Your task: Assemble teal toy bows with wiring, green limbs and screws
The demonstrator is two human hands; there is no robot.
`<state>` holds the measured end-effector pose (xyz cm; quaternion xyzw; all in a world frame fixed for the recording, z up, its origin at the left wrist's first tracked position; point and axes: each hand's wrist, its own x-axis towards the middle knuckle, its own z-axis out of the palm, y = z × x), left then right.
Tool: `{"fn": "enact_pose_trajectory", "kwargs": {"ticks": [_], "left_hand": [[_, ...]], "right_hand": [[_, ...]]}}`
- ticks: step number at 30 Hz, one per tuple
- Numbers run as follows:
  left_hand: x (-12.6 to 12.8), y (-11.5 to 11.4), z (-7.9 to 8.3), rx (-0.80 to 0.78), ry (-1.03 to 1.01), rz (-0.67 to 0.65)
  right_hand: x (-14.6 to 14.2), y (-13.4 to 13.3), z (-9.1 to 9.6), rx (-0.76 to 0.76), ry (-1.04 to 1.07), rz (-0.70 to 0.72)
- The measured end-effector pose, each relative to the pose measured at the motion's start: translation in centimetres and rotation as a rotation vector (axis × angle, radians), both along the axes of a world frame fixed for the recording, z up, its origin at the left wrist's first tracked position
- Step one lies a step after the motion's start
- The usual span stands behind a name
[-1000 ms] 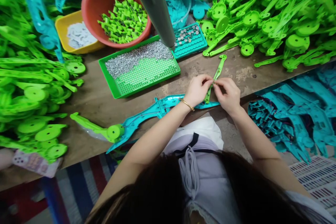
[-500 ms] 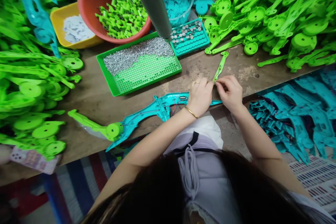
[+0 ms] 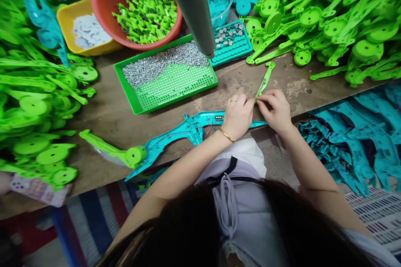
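Observation:
My left hand [image 3: 238, 116] is closed in a pinch above the right part of a blue curved plastic half-shell [image 3: 166, 137], covering some of it. My right hand [image 3: 276, 110] also pinches, its fingertips nearly meeting the left ones. Between them lies the near end of a slim green plastic arm [image 3: 267, 77], with what looks like thin wire along it. What exactly the fingertips hold is hidden. Red wires and a small metallic part [image 3: 218, 117] show in the shell. A green piece with a round disc [image 3: 135, 156] joins the shell's left end.
A green tray [image 3: 175, 91] of small screws and a blue tray [image 3: 236, 52] of metal discs stand beyond my hands. A grey tool [image 3: 194, 12] hangs above them. Behind are a red bowl [image 3: 103, 12] and a yellow tub [image 3: 67, 29]. Green parts [image 3: 335, 29] heap up right.
My fingertips have shifted very slightly at the near end of the green arm. The grey tool hangs a little further right and lower in view. The shell looks unchanged.

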<state>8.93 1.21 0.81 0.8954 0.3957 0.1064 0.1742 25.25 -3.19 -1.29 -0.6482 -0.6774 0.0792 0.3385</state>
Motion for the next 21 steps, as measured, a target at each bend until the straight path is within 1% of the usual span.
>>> {"fn": "enact_pose_trajectory", "kwargs": {"ticks": [4,10,17,21], "left_hand": [[-0.02,0.01,-0.02,0.012,0.003,-0.03],[-0.15,-0.18,-0.02,0.025,0.003,-0.027],[-0.11,0.03,-0.21,0.002,-0.022,-0.037],[-0.11,0.23,-0.31,-0.015,0.003,-0.067]], "right_hand": [[0.09,-0.09,-0.14,-0.01,0.019,-0.01],[-0.02,-0.16,-0.26,-0.034,0.037,-0.036],[-0.14,0.01,-0.37,-0.042,-0.046,-0.059],[0.02,0.36,-0.03,-0.037,-0.093,-0.029]]}}
